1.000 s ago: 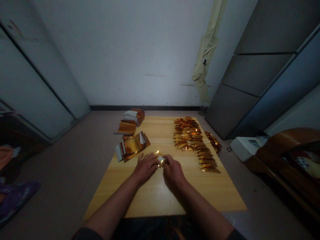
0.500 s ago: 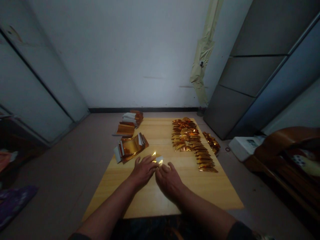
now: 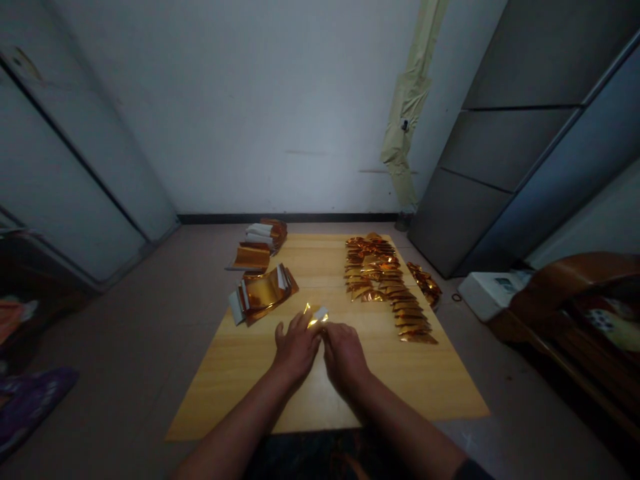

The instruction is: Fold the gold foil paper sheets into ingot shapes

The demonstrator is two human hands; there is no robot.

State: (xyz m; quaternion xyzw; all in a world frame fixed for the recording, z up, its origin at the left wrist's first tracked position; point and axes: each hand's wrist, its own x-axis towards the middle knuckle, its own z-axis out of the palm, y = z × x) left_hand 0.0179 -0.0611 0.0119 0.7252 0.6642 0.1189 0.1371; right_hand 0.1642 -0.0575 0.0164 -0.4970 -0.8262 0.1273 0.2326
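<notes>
A small piece of gold foil with a white backing (image 3: 316,317) sticks up at the fingertips of my left hand (image 3: 297,348) and my right hand (image 3: 344,355). Both hands pinch it together above the light wooden board (image 3: 225,390), and my fingers hide its lower part. Left of my hands lies a stack of gold and white foil sheets (image 3: 263,293), with further stacks (image 3: 250,257) (image 3: 267,235) behind it. To the right, folded gold foil pieces lie in overlapping rows (image 3: 373,270) (image 3: 413,321).
A loose heap of gold foil (image 3: 424,284) sits at the board's right edge. Beyond the board are a grey metal cabinet (image 3: 460,227), a white device (image 3: 493,295) and a brown wooden chair (image 3: 560,300). Purple cloth (image 3: 30,407) lies on the floor at left.
My hands have closed in from a looser, flatter position, and their fingers now meet around the foil piece. The stacks and rows on the board have not moved.
</notes>
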